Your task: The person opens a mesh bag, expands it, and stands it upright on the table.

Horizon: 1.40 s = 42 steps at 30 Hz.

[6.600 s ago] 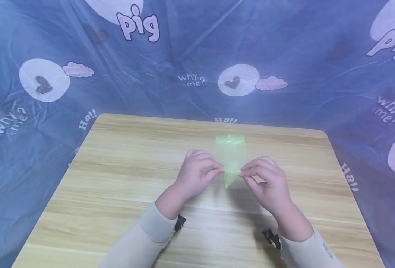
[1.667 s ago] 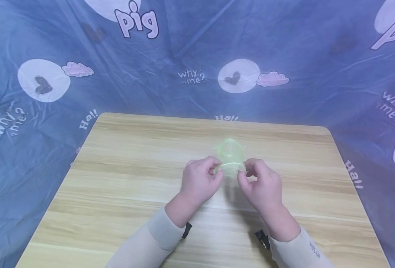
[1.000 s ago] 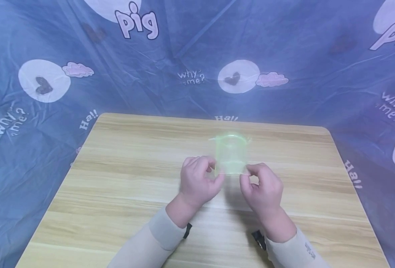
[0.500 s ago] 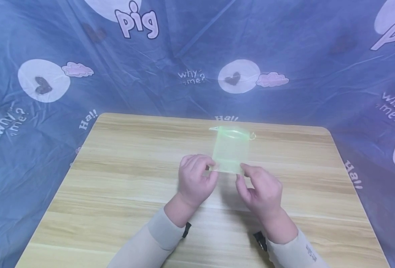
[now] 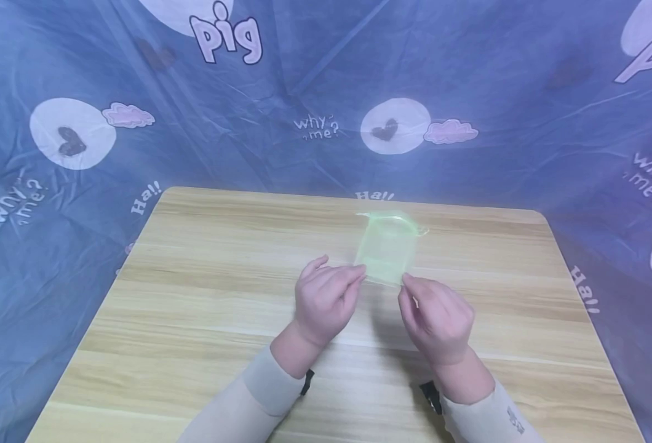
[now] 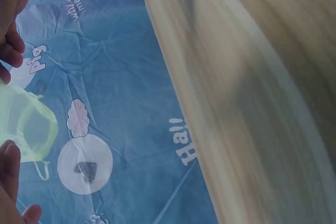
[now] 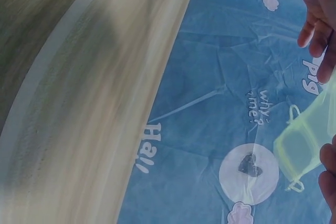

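A sheer, pale green drawstring pouch (image 5: 388, 249) is held up above the table between both hands. Its gathered mouth faces away from the body, with a thin cord loop sticking out at each side. My left hand (image 5: 326, 303) pinches the near left corner between thumb and index finger, the little finger raised. At the near right corner, my right hand (image 5: 439, 317) pinches the fabric in the same way. In the left wrist view the pouch (image 6: 29, 121) shows its mouth partly spread; the right wrist view shows the pouch (image 7: 307, 137) with both cord loops.
The light wood-grain table (image 5: 210, 264) lies under the hands. Behind and beside it hangs a blue printed cloth (image 5: 282, 80) with words, hearts and clouds. Dark wrist straps (image 5: 431, 397) show at the sleeve cuffs.
The pouch has gone from folded and curled to stretched out flat, its mouth now away from the body. Over the last half second it has shifted slightly right, and the fingers pinch its near corners.
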### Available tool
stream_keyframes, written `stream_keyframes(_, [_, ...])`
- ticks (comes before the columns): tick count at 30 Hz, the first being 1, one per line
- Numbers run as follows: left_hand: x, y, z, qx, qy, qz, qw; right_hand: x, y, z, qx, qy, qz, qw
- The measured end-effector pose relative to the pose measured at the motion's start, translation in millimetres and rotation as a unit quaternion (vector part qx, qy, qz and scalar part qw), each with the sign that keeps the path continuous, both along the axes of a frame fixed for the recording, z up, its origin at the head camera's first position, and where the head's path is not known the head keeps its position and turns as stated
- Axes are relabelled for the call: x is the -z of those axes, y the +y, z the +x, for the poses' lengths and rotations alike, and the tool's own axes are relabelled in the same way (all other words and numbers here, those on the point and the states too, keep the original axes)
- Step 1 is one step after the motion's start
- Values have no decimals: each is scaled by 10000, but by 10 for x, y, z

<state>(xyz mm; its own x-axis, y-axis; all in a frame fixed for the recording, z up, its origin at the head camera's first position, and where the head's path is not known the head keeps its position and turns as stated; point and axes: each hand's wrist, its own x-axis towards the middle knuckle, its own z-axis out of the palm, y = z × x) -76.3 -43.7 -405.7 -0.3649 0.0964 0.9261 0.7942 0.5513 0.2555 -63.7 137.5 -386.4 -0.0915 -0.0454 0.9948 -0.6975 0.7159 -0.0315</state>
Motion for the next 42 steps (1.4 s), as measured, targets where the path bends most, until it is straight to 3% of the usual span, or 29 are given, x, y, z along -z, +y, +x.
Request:
stream_keyframes(7, [-45, 6, -11, -39, 567, 230, 9981, -49, -61, -4, -404, 482, -400, 9972])
stream_keyframes(16, [-70, 3, -33, 40, 997, 300, 9946, -122, -88, 19, -515, 609, -469, 9957])
stream_keyframes(26, [-72, 15, -23, 42, 1089, 582, 9923, -138, -127, 15, -445, 699, -516, 9952])
stream_keyframes(42, [-59, 32, -3, -136, 1045, 440, 9935, -148, -153, 15, -566, 867, -563, 9930])
